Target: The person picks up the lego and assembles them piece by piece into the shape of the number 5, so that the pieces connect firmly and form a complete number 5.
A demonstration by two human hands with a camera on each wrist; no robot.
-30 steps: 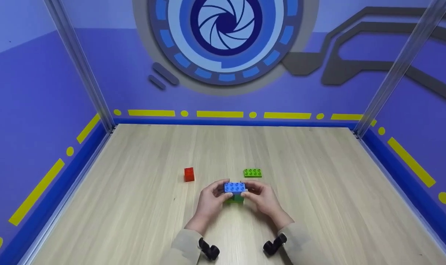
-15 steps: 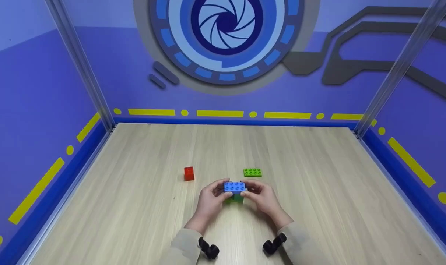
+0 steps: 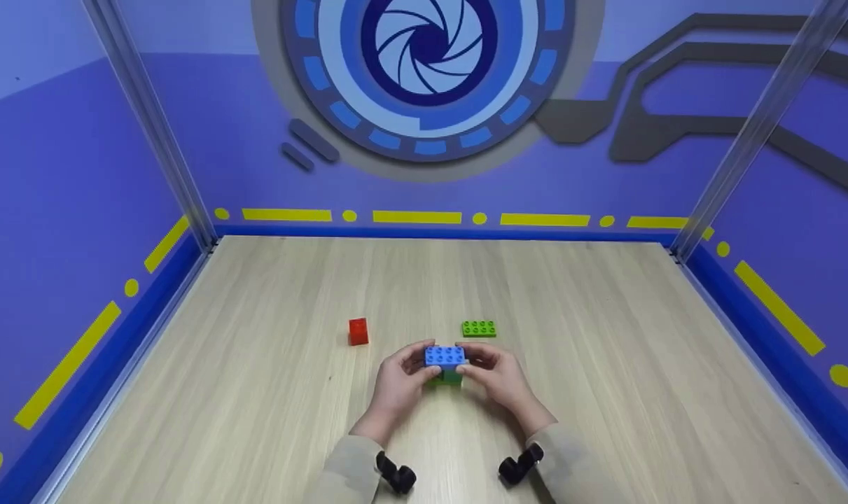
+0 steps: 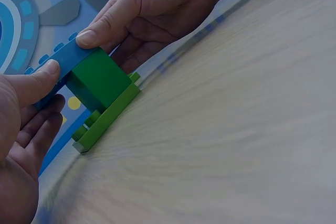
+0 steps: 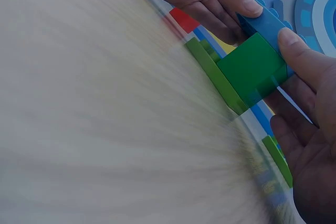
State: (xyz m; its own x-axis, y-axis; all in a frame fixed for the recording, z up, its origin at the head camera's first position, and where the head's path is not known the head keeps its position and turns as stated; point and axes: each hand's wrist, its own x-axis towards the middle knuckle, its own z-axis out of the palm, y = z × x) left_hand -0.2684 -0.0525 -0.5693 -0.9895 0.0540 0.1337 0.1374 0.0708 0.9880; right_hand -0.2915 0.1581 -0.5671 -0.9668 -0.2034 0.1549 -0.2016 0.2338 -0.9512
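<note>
A blue toy brick (image 3: 445,355) with studs on top sits on a dark green block (image 4: 102,77), which stands on a thin light green brick (image 4: 111,118) at the bottom. My left hand (image 3: 398,383) pinches the left end of the blue brick, thumb on its near side. At the opposite end my right hand (image 3: 499,378) pinches it the same way. Both wrist views show the lower pieces between the hands, with the thin brick at the tabletop. Fingertips behind the blue brick are partly hidden.
Beyond the hands, a red block (image 3: 358,331) lies to the left on the wooden table (image 3: 255,392). Another thin light green brick (image 3: 479,328) lies just past the right hand. Purple-blue panels (image 3: 185,126) wall in the table's back and sides.
</note>
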